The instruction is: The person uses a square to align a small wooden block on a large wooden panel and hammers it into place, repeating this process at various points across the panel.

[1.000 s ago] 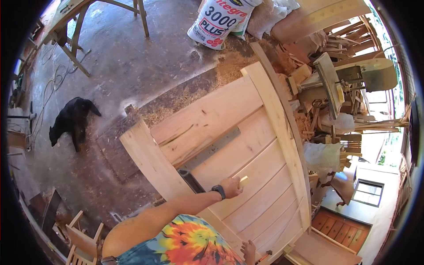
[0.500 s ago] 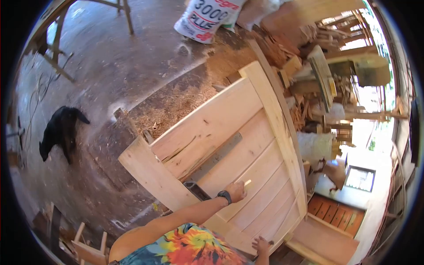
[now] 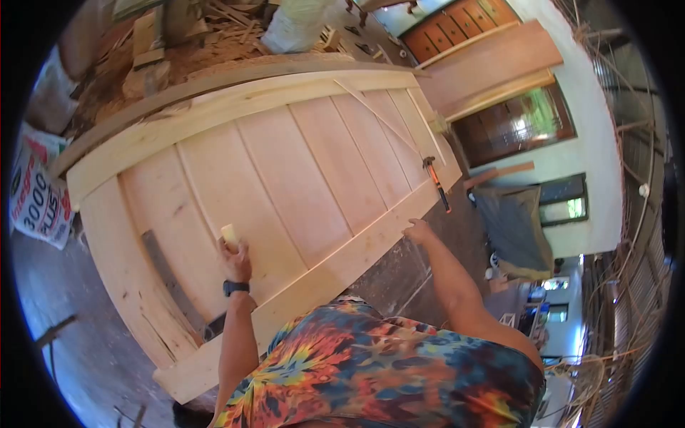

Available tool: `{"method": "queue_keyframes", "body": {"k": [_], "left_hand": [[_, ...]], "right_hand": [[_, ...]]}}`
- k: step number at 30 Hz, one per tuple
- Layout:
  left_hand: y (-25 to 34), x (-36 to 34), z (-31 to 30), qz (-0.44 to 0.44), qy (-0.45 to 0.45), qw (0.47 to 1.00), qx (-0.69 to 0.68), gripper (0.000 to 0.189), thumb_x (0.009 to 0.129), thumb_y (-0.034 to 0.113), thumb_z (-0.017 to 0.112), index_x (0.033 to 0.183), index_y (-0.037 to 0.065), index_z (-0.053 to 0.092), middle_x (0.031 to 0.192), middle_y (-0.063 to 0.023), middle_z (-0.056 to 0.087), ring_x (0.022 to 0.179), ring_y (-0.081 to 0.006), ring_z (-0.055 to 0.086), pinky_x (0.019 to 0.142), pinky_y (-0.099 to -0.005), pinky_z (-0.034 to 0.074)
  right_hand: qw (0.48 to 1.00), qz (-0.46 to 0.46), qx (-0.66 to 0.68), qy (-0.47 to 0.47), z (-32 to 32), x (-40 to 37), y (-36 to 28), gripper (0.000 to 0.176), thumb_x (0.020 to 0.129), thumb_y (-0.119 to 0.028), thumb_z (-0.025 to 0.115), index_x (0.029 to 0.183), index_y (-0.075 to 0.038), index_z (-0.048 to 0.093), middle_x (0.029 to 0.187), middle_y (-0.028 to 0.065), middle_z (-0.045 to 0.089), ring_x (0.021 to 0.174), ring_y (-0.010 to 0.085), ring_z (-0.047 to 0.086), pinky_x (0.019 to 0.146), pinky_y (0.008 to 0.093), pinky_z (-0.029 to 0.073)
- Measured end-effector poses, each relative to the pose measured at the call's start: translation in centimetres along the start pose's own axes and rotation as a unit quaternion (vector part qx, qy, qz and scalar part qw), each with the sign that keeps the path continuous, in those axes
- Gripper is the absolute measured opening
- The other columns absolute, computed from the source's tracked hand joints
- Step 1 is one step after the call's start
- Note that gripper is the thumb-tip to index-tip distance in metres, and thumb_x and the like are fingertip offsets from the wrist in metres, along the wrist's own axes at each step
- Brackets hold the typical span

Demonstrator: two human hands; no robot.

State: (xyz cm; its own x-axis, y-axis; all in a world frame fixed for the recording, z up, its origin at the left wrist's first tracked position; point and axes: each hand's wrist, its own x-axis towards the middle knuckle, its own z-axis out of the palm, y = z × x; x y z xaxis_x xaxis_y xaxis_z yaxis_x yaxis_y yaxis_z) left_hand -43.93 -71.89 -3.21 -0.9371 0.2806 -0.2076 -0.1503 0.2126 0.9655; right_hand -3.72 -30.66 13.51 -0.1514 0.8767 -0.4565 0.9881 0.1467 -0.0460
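Note:
My left hand (image 3: 236, 262), with a dark watch on its wrist, is closed on a small pale wooden block (image 3: 228, 235) over the planks. Beneath it lies a large door-like wooden panel (image 3: 267, 182) of pale boards set in a frame. My right hand (image 3: 417, 230) rests on the outer edge of the near frame rail (image 3: 357, 255), its fingers partly stretched out and nothing seen in them. Beyond that hand, a hammer (image 3: 437, 184) with an orange and black handle lies across the rail's end. A dark grey strip (image 3: 169, 277) shows between boards on the left.
A thin wooden stick (image 3: 377, 114) lies slantwise on the panel's far right. Printed white sack (image 3: 43, 189) and wood scraps (image 3: 225, 28) are on the floor beyond. A brown board (image 3: 492, 68) and a grey cloth (image 3: 515, 227) stand to the right.
My view has swung to the right along the panel, bringing the hammer and stick into sight. My left hand still holds the block; my right hand now rests on the near rail.

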Motion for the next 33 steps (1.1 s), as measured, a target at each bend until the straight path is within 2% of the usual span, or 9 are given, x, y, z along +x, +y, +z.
{"method": "queue_keyframes", "body": {"k": [3,10,19,22,24,26,28,31,33], "left_hand": [[1.9,-0.5,-0.1,-0.089,-0.027,0.995,-0.029,0.035,0.091,0.02,0.069,0.117,0.0,0.058,0.086,-0.0081,0.064,0.06,-0.0163,0.058,0.048,-0.0321,0.049],[-5.4,1.3,-2.1,0.194,0.055,0.968,0.148,0.029,0.095,0.025,0.069,0.114,0.005,0.059,0.076,0.0021,0.048,0.051,-0.0065,0.045,0.038,-0.0243,0.038],[1.3,1.2,-1.3,-0.115,0.05,0.992,0.026,0.027,0.097,0.025,0.065,0.116,0.008,0.058,0.068,0.0033,0.048,0.043,-0.0075,0.045,0.036,-0.0246,0.041],[2.4,1.7,-0.3,-0.121,0.07,0.99,0.014,0.018,0.1,0.019,0.061,0.114,0.009,0.058,0.07,0.0025,0.051,0.048,-0.0082,0.047,0.041,-0.0253,0.043],[-4.5,2.4,-5.4,-0.129,-0.095,0.977,-0.144,0.006,0.1,0.007,0.056,0.102,0.01,0.06,0.075,0.0028,0.052,0.064,-0.0093,0.05,0.054,-0.0256,0.044],[-9.2,1.6,-5.1,-0.039,-0.068,0.99,0.114,0.013,0.099,0.011,0.056,0.106,0.007,0.066,0.093,-0.0068,0.06,0.087,-0.022,0.054,0.08,-0.0395,0.041],[-13.2,1.4,-5.4,0.229,-0.062,0.83,0.505,0.022,0.098,0.016,0.056,0.11,0.004,0.071,0.111,-0.0163,0.068,0.11,-0.0347,0.058,0.106,-0.0533,0.037],[1.1,4.9,8.2,-0.001,0.087,0.886,0.456,0.031,0.092,0.03,0.069,0.107,0.004,0.062,0.097,-0.0233,0.067,0.103,-0.0404,0.062,0.091,-0.054,0.047],[8.3,6.9,10.2,-0.042,0.073,0.905,0.418,0.032,0.089,0.032,0.072,0.105,0.008,0.058,0.094,-0.0185,0.065,0.094,-0.0396,0.063,0.083,-0.0509,0.049]], "right_hand": [[0.999,-0.001,-0.032,0.019,1.1,6.7,7.6,0.078,0.073,-0.028,0.081,0.139,0.004,0.056,0.116,0.0262,0.071,0.105,0.0301,0.071,0.092,0.0385,0.055],[0.99,0.07,-0.078,0.092,-3.4,21.4,12.6,0.076,0.075,-0.023,0.072,0.141,0.007,0.051,0.136,0.0297,0.059,0.129,0.038,0.057,0.109,0.0411,0.045],[0.958,0.052,0.05,0.277,-11.6,39.2,14.0,0.046,0.085,-0.028,0.07,0.123,-0.002,0.064,0.114,0.0257,0.068,0.108,0.0406,0.066,0.089,0.0489,0.053],[0.957,0.226,0.17,-0.062,-13.8,41.9,15.2,0.036,0.088,-0.036,0.073,0.109,-0.006,0.069,0.09,0.0158,0.07,0.077,0.0309,0.069,0.06,0.0482,0.053],[0.976,0.13,0.174,-0.025,-14.0,39.7,13.6,0.039,0.09,-0.044,0.069,0.1,-0.006,0.071,0.078,0.0092,0.065,0.065,0.0229,0.06,0.053,0.0429,0.046],[0.994,0.038,0.098,-0.016,-12.3,40.3,14.7,0.053,0.095,-0.048,0.061,0.112,0.0,0.072,0.094,0.015,0.073,0.08,0.0268,0.066,0.071,0.0455,0.053],[0.986,-0.067,0.15,-0.039,-9.8,43.0,18.3,0.045,0.101,-0.041,0.054,0.1,-0.002,0.076,0.099,0.0117,0.074,0.086,0.0233,0.068,0.077,0.043,0.054],[0.952,-0.25,0.002,0.177,-4.8,54.2,31.6,0.037,0.098,-0.028,0.062,0.121,0.0,0.069,0.095,0.0123,0.072,0.08,0.0227,0.066,0.07,0.039,0.055],[0.979,-0.057,0.024,0.196,-7.8,44.3,23.1,0.029,0.096,-0.025,0.06,0.114,-0.003,0.065,0.088,0.0103,0.066,0.072,0.0215,0.061,0.063,0.0376,0.051]]}}
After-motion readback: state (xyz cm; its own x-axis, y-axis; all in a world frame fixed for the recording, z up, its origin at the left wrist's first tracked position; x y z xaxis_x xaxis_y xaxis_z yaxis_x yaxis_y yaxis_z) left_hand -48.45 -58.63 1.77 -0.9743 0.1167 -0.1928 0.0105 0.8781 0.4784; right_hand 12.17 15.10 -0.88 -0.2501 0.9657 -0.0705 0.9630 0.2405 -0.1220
